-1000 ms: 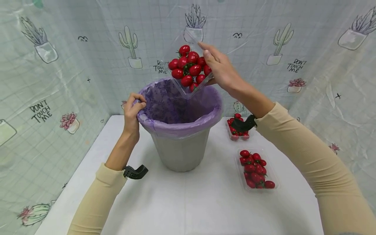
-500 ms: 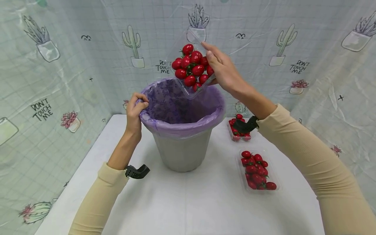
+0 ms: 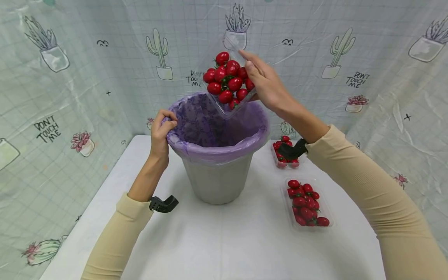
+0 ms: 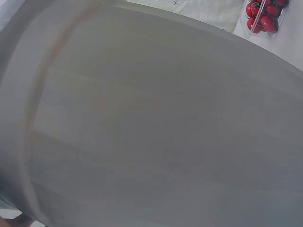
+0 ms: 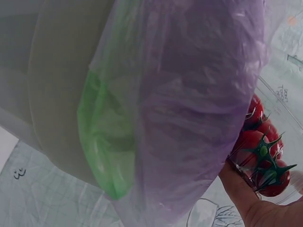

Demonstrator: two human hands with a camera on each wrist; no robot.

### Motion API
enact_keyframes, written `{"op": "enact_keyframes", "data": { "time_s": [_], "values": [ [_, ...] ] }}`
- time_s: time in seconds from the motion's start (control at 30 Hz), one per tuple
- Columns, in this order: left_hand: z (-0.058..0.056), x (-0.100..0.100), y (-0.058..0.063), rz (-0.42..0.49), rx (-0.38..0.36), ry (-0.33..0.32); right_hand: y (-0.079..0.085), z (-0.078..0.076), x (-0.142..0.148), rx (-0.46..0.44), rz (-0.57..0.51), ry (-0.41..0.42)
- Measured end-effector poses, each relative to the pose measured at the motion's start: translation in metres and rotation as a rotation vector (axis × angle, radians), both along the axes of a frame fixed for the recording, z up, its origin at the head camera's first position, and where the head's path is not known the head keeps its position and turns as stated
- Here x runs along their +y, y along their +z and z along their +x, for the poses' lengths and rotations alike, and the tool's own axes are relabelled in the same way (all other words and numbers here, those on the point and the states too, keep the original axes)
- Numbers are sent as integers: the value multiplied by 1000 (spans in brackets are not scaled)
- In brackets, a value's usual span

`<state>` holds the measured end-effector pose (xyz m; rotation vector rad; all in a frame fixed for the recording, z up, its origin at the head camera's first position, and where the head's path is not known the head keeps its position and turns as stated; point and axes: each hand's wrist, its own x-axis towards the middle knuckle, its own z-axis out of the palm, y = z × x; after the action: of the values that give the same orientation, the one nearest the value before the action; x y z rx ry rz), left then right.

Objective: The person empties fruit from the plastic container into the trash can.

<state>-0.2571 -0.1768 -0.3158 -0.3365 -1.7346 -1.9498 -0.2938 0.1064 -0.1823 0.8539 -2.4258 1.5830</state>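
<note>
A grey bin (image 3: 217, 181) stands upright, its rim wrapped by a purple bag liner (image 3: 224, 152). On the left of that rim my left hand (image 3: 161, 132) grips the edge and the liner with curled fingers. Above the bin's mouth, my right hand (image 3: 267, 83) holds a clear plastic box of cherry tomatoes (image 3: 228, 79) by its right side, tilted so one corner points down. In the right wrist view, tomatoes (image 5: 262, 156) with green stems show beside the liner (image 5: 199, 104), and part of my right hand (image 5: 255, 203) is beneath them. The grey bin wall (image 4: 165, 118) fills most of the left wrist view.
Two more clear boxes of tomatoes sit on the white table (image 3: 210, 241) to the right: a nearer box (image 3: 308, 204) and a farther box (image 3: 285, 153), partly behind my right wrist's black camera mount (image 3: 293, 149). A cactus-printed curtain (image 3: 122, 77) surrounds the table.
Between the first two frames the whole view shifts slightly. Both hands, the bin and the held box of tomatoes keep almost the same places relative to each other.
</note>
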Motion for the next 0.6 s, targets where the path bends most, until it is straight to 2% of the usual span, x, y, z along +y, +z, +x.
{"op": "enact_keyframes", "data": {
  "time_s": [0.6],
  "values": [
    [2,3,2,9,5,8,-1,1,3,40,36,-5]
  ]
}}
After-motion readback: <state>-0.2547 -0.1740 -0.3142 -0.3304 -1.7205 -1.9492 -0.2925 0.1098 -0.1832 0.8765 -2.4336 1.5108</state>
